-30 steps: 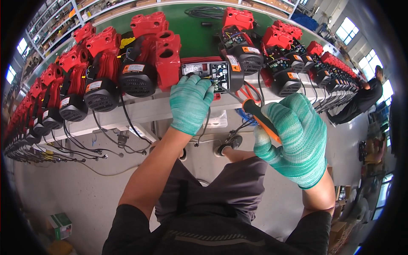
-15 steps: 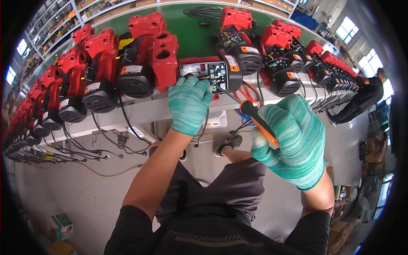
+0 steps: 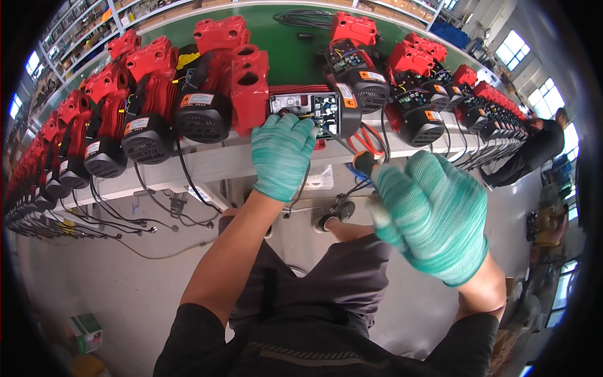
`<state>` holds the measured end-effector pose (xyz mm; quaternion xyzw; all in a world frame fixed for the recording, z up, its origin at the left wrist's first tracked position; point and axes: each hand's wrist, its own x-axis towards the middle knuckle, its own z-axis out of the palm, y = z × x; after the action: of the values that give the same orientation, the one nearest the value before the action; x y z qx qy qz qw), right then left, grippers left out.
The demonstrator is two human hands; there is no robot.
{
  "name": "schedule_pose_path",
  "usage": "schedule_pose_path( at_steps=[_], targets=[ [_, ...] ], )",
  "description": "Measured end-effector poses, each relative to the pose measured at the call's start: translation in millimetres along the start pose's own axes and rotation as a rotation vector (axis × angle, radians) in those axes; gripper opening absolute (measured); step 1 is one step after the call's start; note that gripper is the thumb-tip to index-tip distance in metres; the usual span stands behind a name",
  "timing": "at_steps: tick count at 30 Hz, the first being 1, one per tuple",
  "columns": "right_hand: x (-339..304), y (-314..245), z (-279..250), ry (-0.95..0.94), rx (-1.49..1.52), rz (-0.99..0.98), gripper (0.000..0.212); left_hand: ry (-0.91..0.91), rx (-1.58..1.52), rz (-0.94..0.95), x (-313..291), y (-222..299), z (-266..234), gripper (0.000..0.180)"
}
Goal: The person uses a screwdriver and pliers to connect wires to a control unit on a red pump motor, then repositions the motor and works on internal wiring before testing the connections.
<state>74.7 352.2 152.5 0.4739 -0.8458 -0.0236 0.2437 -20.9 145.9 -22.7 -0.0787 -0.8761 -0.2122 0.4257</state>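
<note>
In front of me a red and black electric pump lies with its terminal box uncovered, showing a circuit board and wires. My left hand, in a green knit glove, rests at the near edge of that box with its fingers bent together; their tips are partly hidden, so what they pinch cannot be made out. My right hand, gloved alike, is closed around a screwdriver with a black and orange handle. Most of the handle is covered by the hand. Its shaft points up-left toward the circuit board's lower right corner.
Similar red and black pumps line the green-topped bench on both sides, their black cables hanging off the front. Coiled cable lies at the back. Another person stands at the far right. A box sits on the floor.
My right hand has turned around the screwdriver and shifted slightly right, covering more of the orange handle. My left hand stays at the box. The whole view has shifted a little.
</note>
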Motion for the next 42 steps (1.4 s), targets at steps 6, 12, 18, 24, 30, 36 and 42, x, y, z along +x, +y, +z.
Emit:
schedule_pose_path(
  at_steps=[6,12,18,24,30,36,42],
  targets=[
    [13.4,-0.4,-9.9,0.01,0.052,0.021,0.043,0.018,-0.002,0.036,-0.1,-1.6,1.0,0.016],
    [6.7,-5.4,-9.5,-0.118,0.02,0.112,0.04,0.044,-0.013,0.055,-0.3,-3.9,1.9,0.015],
    [18.6,1.4,-13.4,0.104,0.002,-0.072,0.028,0.022,-0.043,0.032,-1.8,-2.2,2.8,0.015],
    [8.2,-4.8,-16.9,-0.162,-0.024,0.146,0.035,0.029,-0.042,0.043,-1.2,-5.5,4.0,0.015],
    [12.4,-1.0,-19.3,-0.137,-0.001,0.001,0.045,0.022,-0.036,0.046,-2.1,-4.9,4.7,0.016],
    [15.0,-2.3,-22.9,-0.158,0.034,0.142,0.047,0.027,-0.029,0.051,-1.7,-5.8,4.2,0.016],
    [25.7,-9.4,-25.3,-0.193,-0.035,-0.004,0.038,0.045,-0.02,0.053,-3.2,-6.8,6.5,0.016]
  ],
)
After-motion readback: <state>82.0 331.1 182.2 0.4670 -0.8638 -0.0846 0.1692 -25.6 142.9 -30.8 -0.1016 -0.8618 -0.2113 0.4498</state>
